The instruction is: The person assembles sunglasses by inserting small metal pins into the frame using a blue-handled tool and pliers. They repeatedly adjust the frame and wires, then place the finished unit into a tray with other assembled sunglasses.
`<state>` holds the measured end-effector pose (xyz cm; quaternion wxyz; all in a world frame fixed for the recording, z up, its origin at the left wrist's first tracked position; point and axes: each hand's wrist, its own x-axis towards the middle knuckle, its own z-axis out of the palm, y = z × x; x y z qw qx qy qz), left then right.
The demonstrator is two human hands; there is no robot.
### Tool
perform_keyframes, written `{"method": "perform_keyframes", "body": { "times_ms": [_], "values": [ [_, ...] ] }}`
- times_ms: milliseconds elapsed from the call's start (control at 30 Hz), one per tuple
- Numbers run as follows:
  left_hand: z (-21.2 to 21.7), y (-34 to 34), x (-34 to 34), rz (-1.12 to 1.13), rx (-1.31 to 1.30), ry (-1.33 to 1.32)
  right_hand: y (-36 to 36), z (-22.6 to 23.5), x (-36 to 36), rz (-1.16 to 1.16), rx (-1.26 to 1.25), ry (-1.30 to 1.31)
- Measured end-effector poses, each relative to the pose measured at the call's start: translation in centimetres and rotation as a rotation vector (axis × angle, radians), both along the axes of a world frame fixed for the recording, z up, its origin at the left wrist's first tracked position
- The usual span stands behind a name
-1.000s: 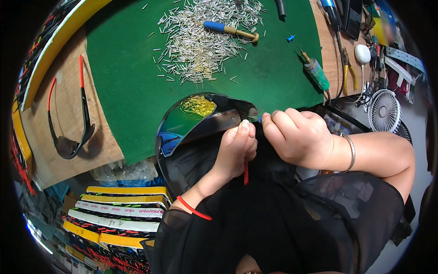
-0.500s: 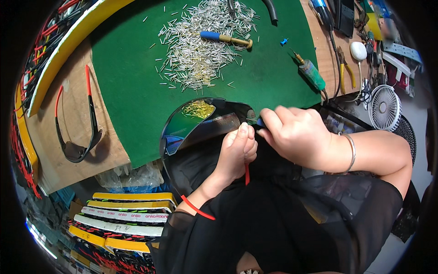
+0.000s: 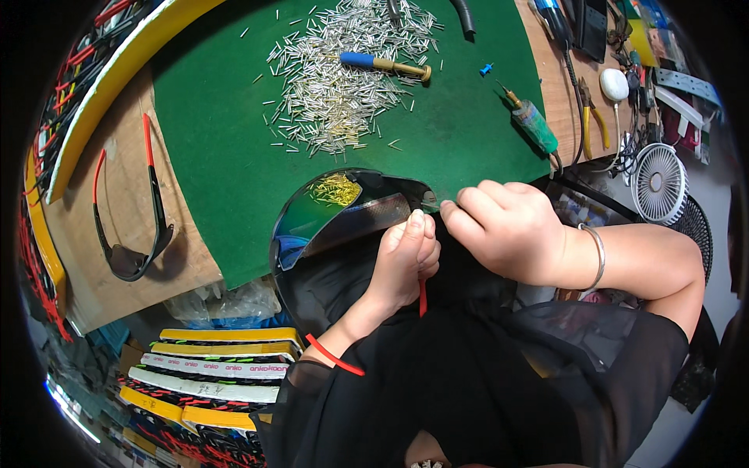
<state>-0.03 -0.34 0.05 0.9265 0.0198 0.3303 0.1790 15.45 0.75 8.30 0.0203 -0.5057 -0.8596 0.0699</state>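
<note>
A pair of dark sunglasses [image 3: 290,210] with red temple tips is held up close, its glossy lens mirroring yellow and blue shapes. My left hand [image 3: 402,261] is closed on the sunglasses near the hinge at the lens's right end. Just right of that hinge, my right hand [image 3: 507,234] is curled with its fingers pinched. What it grips is hidden by the fingers; only a thin tip seems to show toward the hinge. Beyond the glasses, many small silvery pins [image 3: 343,86] lie heaped on a green mat [image 3: 468,140]. A blue-and-brass screwdriver [image 3: 382,65] rests on the heap.
Another pair of sunglasses [image 3: 133,261] lies on the wooden table at left. A green-handled tool [image 3: 534,125], a small blue piece [image 3: 487,69], yellow-handled pliers [image 3: 593,121] and a white fan [image 3: 658,181] are on the right. Racks of glasses frames [image 3: 211,370] stand at lower left.
My right hand has turned slightly, and the blue bit seen at its fingertips is now hidden. The sunglasses have shifted a little; my left hand keeps its grip.
</note>
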Motion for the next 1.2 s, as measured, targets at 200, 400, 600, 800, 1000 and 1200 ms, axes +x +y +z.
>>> {"method": "perform_keyframes", "body": {
  "times_ms": [200, 400, 600, 800, 1000, 1200],
  "values": [
    [0.2, 0.2, 0.1, -0.005, 0.008, 0.016, -0.4, -0.1, 0.2, -0.324, -0.355, 0.16],
    [0.2, 0.2, 0.0, -0.015, 0.003, 0.014, -0.2, 0.2, -0.3, -0.205, -0.239, 0.063],
    [0.0, 0.2, -0.1, -0.038, 0.005, -0.015, -0.1, 0.4, -0.3, 0.012, -0.047, -0.044],
    [0.0, 0.3, -0.1, -0.04, 0.011, 0.003, -0.1, 1.1, -0.3, -0.301, -0.479, 0.008],
    [0.2, 0.3, -0.1, -0.03, 0.013, 0.0, -0.3, 0.6, -0.7, -0.087, -0.111, -0.029],
    [-0.1, 0.2, -0.1, -0.027, 0.013, 0.003, 0.1, 0.8, -0.3, -0.203, -0.223, -0.021]
  ]
}}
